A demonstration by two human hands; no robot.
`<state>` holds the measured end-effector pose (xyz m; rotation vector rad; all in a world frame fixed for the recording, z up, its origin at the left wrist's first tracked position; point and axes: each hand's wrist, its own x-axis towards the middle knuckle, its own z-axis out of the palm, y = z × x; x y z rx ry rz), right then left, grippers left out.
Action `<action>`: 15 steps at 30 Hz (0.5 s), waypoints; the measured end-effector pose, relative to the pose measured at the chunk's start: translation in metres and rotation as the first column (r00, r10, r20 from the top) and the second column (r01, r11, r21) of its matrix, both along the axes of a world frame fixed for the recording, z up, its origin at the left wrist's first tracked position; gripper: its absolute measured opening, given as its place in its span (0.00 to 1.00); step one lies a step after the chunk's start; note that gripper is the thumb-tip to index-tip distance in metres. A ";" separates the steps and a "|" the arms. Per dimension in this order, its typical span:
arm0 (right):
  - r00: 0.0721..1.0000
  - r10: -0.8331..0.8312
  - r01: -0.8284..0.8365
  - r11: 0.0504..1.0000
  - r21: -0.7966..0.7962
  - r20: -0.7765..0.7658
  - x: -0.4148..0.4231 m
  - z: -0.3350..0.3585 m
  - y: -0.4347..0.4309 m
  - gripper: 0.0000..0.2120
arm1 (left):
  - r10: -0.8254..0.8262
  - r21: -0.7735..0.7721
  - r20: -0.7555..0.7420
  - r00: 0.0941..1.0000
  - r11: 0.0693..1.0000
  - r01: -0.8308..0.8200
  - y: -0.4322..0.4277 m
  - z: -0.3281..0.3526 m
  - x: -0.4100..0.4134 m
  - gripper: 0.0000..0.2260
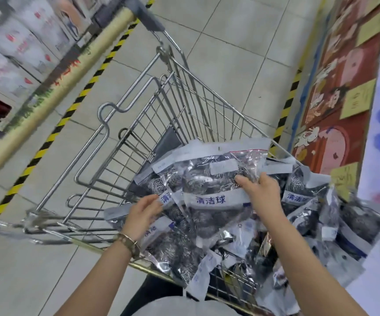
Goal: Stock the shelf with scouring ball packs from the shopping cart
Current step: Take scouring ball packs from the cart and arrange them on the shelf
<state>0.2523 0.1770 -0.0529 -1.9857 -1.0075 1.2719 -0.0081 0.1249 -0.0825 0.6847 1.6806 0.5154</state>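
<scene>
A wire shopping cart (pixel 125 124) stands on the tiled aisle floor, its near end heaped with clear packs of silver scouring balls with white and blue labels. My right hand (pixel 262 192) lies on the topmost scouring ball pack (pixel 216 176), fingers curled over its right side. My left hand (pixel 143 213) rests on a lower pack (pixel 168 199) at the heap's left edge, fingers bent on the plastic. More packs (pixel 321 220) spill over the cart's right rim. A bracelet sits on my left wrist.
A shelf unit with white boxes (pixel 18 49) and a pale edge rail runs along the left. A red decorated shelf front (pixel 335 106) with yellow price tags stands at the right. Yellow-black floor tape (pixel 75 106) lines both sides of the aisle.
</scene>
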 end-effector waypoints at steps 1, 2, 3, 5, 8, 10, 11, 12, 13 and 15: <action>1.000 -0.020 0.021 1.000 0.023 -0.016 -0.003 0.005 0.007 0.17 | 0.015 0.019 0.048 0.999 1.000 -0.016 -0.001 0.007 0.003 0.11; 0.999 -0.032 0.032 0.999 0.030 -0.020 -0.008 0.010 0.012 0.21 | 0.010 0.037 0.088 0.996 0.999 -0.013 -0.002 0.013 0.005 0.14; 0.999 -0.039 0.040 0.999 0.022 -0.010 -0.012 0.012 0.017 0.23 | -0.009 0.049 0.123 0.992 0.999 0.003 -0.002 0.019 0.008 0.16; 0.997 -0.074 0.074 0.997 0.004 -0.002 -0.021 0.013 0.025 0.19 | -0.079 0.070 0.151 0.985 0.995 0.069 -0.001 0.033 0.016 0.20; 0.978 -0.173 0.168 0.985 -0.048 -0.121 -0.039 0.016 0.030 0.19 | -0.181 0.091 -0.001 0.983 0.979 0.180 0.005 0.048 0.027 0.34; 0.960 -0.210 0.194 0.976 -0.102 -0.186 -0.048 0.017 0.031 0.16 | -0.130 0.114 -0.083 0.988 0.984 0.139 0.008 0.054 0.029 0.38; 0.950 -0.214 0.187 0.973 -0.133 -0.229 -0.051 0.016 0.030 0.15 | -0.097 0.130 -0.092 0.991 0.986 0.109 0.008 0.054 0.028 0.37; 0.940 -0.205 0.168 0.974 -0.153 -0.273 -0.055 0.015 0.029 0.14 | -0.073 0.143 -0.096 0.993 0.986 0.086 0.007 0.056 0.027 0.34; 0.937 -0.176 0.134 0.979 -0.154 -0.303 -0.057 0.013 0.028 0.14 | -0.057 0.154 -0.098 0.994 0.985 0.072 0.005 0.058 0.025 0.29; 0.944 -0.114 0.062 0.983 -0.175 -0.309 -0.061 0.003 0.024 0.14 | -0.029 0.164 -0.101 0.995 0.985 0.045 -0.003 0.058 0.019 0.21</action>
